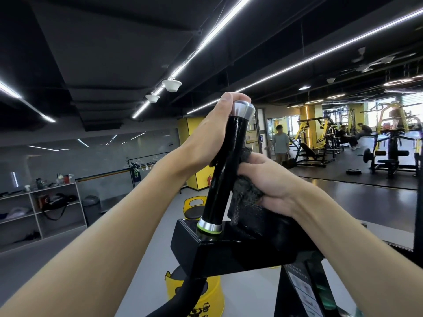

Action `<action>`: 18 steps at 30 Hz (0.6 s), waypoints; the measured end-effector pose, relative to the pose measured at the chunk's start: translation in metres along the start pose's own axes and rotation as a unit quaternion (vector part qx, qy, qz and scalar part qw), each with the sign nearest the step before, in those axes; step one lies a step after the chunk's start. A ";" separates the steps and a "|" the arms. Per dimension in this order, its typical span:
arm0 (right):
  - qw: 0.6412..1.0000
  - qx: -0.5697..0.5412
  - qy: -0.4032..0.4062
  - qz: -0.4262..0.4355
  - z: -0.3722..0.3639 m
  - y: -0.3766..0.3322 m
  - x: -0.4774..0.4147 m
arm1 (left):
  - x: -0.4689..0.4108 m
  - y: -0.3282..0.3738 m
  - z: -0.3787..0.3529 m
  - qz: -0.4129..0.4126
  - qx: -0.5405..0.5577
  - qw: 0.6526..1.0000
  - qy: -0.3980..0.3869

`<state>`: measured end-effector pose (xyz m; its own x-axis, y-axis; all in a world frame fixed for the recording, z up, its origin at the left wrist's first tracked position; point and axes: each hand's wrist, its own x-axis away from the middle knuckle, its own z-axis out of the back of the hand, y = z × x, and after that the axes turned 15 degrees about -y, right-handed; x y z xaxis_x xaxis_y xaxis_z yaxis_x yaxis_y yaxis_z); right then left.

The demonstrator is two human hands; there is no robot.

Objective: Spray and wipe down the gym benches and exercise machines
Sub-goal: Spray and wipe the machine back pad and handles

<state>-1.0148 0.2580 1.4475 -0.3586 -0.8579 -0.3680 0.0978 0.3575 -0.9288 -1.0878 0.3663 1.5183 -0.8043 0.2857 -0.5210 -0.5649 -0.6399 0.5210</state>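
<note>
forearms [96, 236] up: left hand [211, 136] grips black handle [225, 175] at top, right hand [274, 181] clutches cloth [246, 188] against it; shelf [80, 202] holds bag [56, 200].

Black machine beam [229, 250] carries a slightly tilted handle [219, 179]

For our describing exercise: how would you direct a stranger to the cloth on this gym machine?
Start at the black machine frame in the foreground; a glossy black handle with a silver cap rises from it. Bunched against the handle's right side is the cloth, the only soft, dark-grey thing among hard, shiny parts.
</note>
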 end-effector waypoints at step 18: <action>0.876 0.364 0.268 0.168 -0.046 -0.010 0.043 | 0.002 0.001 -0.002 0.009 0.038 0.999 0.011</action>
<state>-1.0734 0.2349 1.4428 -0.5621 -0.3837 -0.7327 0.7767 0.0594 -0.6270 -1.0896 0.3645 1.5168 -0.8101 0.2589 -0.5260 -0.5642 -0.5878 0.5797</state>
